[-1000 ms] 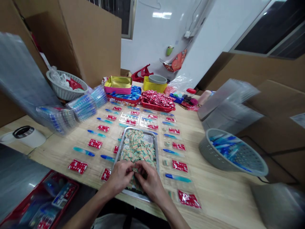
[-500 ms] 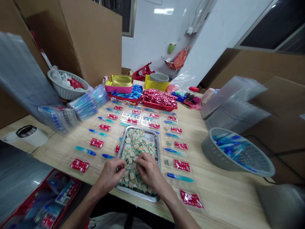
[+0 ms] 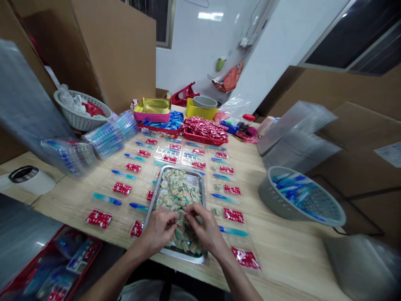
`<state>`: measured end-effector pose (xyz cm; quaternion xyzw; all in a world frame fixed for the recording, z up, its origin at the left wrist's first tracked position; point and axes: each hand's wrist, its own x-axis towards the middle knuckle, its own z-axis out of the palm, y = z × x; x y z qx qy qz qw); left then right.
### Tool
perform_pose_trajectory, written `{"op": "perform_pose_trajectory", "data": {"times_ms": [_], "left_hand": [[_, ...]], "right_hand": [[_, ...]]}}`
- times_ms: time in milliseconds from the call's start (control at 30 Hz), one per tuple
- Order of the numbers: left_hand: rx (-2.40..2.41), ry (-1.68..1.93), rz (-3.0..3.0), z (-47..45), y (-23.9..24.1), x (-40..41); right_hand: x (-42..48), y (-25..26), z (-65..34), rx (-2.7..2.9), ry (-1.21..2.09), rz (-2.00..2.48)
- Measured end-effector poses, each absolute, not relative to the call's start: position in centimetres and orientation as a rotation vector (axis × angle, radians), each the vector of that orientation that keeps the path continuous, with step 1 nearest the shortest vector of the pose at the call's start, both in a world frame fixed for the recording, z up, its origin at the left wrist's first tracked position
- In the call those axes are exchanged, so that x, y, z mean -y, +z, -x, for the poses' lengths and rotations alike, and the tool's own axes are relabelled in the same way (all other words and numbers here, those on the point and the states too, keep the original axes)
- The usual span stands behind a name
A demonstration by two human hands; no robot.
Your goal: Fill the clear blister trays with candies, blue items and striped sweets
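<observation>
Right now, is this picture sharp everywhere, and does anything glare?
Head view: the shiny rectangular metal tray looks fairly clear; the tall translucent plastic stack at far left and gray object at lower right smear; white glare shines on the pale glossy wall.

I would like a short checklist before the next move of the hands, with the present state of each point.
1. Left hand at tray: ok.
2. Right hand at tray: ok.
3. Pieces in tray: ok, many piled.
4. Piece held firmly: cannot tell, too small.
5. Red packet at tray's left edge fully visible: not ok, partly hidden.
6. Nearest right pack fully visible: not ok, forearm hides part.
</observation>
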<state>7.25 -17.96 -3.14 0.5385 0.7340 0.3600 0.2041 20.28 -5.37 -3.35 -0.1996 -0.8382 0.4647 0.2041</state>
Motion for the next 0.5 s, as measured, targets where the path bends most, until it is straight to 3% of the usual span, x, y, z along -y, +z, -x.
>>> {"op": "perform_pose_trajectory", "data": {"times_ms": [233,500], "left_hand": [[-2.031,1.007,-1.506,-7.5,-2.6,18.2],[-2.100,1.018,-1.441,-6.6,-2.6,19.3]], "right_hand": [[5.7,-3.5,-20.5,2.276,1.158,0.471],[6.9,-3.6,-21.5,2.609,0.953,0.357]]}}
